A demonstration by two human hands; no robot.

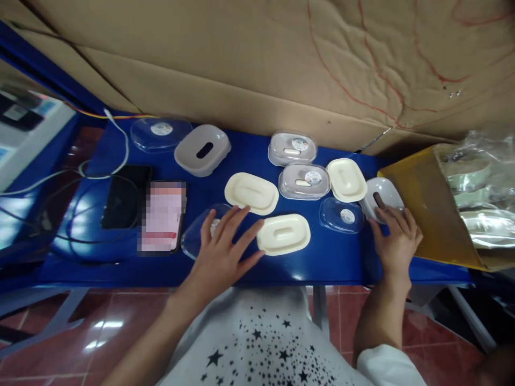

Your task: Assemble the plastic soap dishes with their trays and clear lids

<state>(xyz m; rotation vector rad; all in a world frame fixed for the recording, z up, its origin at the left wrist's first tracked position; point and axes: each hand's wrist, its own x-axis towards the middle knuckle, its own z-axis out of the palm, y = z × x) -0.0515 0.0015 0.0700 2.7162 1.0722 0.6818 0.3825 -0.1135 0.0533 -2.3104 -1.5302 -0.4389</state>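
Note:
My left hand (225, 241) is open, fingers spread, above a clear plastic lid (193, 236); its fingertips reach the near edges of two cream oval trays, an upper tray (251, 192) and a lower tray (285, 236). My right hand (396, 238) pinches the near rim of a grey soap dish (380, 190) with a slot in its bottom. Left of that dish are a third cream tray (346, 179) and a clear lid (341, 215) with a round sticker. Two lidded soap dishes, a rear one (287, 156) and a front one (295, 187), sit in the middle.
Another grey soap dish (213, 136) and a clear lid (155, 134) lie at the back left of the blue table (322, 262). A phone (163, 217), a black device (120, 198) and cables are at left. A cardboard box (422, 214) with plastic-wrapped items stands at right. Cardboard (241, 69) lines the back.

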